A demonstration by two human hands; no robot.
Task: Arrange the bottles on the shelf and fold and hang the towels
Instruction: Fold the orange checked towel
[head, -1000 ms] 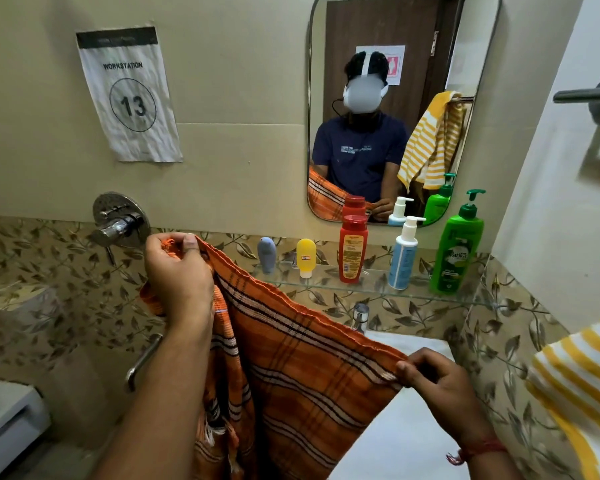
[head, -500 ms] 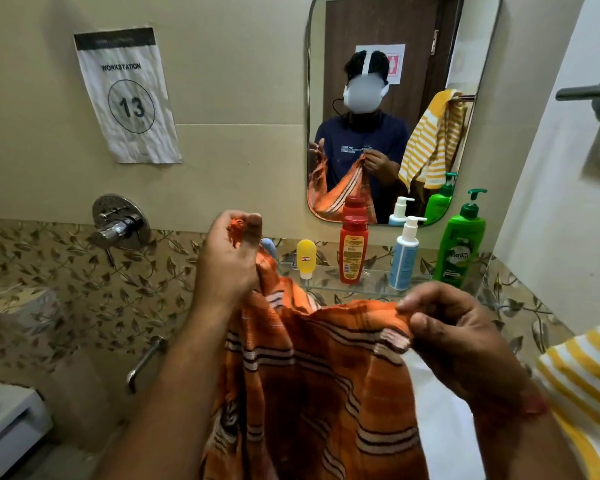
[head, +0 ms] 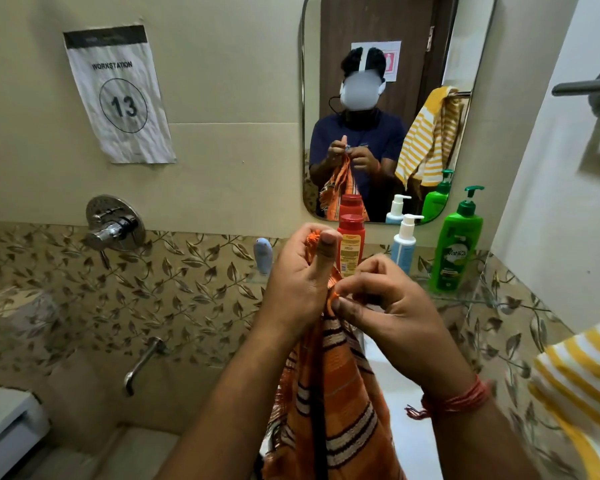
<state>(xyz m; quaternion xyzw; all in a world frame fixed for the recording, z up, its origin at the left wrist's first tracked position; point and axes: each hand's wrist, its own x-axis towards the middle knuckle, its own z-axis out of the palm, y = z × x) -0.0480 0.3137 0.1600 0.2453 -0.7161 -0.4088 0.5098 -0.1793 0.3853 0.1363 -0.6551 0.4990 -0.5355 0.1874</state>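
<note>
An orange striped towel (head: 333, 410) hangs folded in half from both my hands, in front of the glass shelf (head: 465, 299). My left hand (head: 298, 282) pinches one top corner with the thumb up. My right hand (head: 385, 313) pinches the other corner right beside it, so the two corners touch. On the shelf behind stand a red bottle (head: 351, 244), a white-and-blue pump bottle (head: 404, 244), a green pump bottle (head: 457, 244) and a small grey-blue bottle (head: 263, 254). My hands hide the rest of the shelf's middle.
A yellow-and-white striped towel (head: 582, 372) hangs at the lower right under a metal towel bar (head: 586, 86). A mirror (head: 378, 109) is above the shelf. On the left wall are a shower mixer (head: 113, 225) and a spout (head: 142, 362). A white sink (head: 406, 427) lies below the towel.
My hands have come together, bringing the towel's two top corners side by side. The towel, spread wide a second ago, now hangs doubled and narrow.
</note>
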